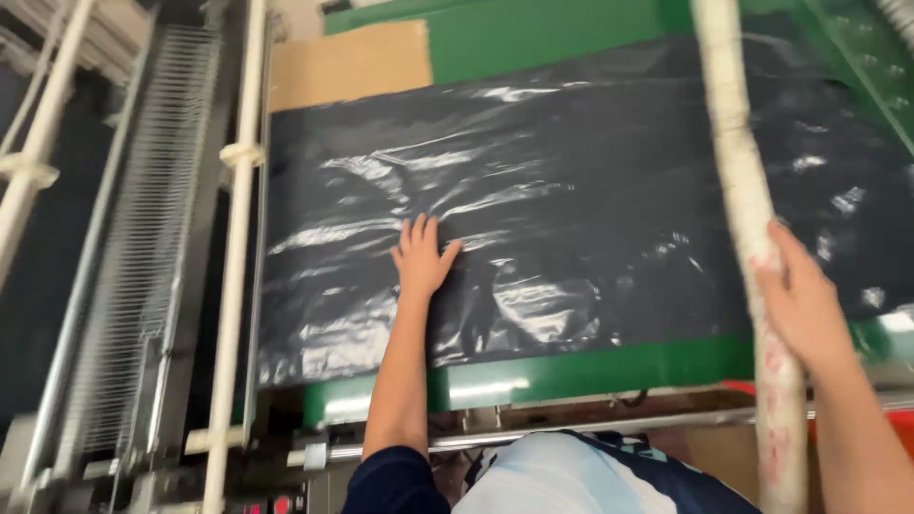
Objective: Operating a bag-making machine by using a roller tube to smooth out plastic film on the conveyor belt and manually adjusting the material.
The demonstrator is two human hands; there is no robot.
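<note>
A shiny black plastic sheet (590,200) lies spread over a green table (571,376). My left hand (422,257) rests flat on the sheet near its left middle, fingers spread and pointing away from me. My right hand (804,300) is wrapped around a long white wrapped pole (747,209) that runs from the top of the view down to the lower right, crossing above the sheet. The pole looks blurred.
A brown cardboard piece (347,65) lies at the table's far left corner. To the left stand white tubes (236,238) and a metal rack of fine ribs (143,238). A metal rail (533,433) runs along the table's near edge.
</note>
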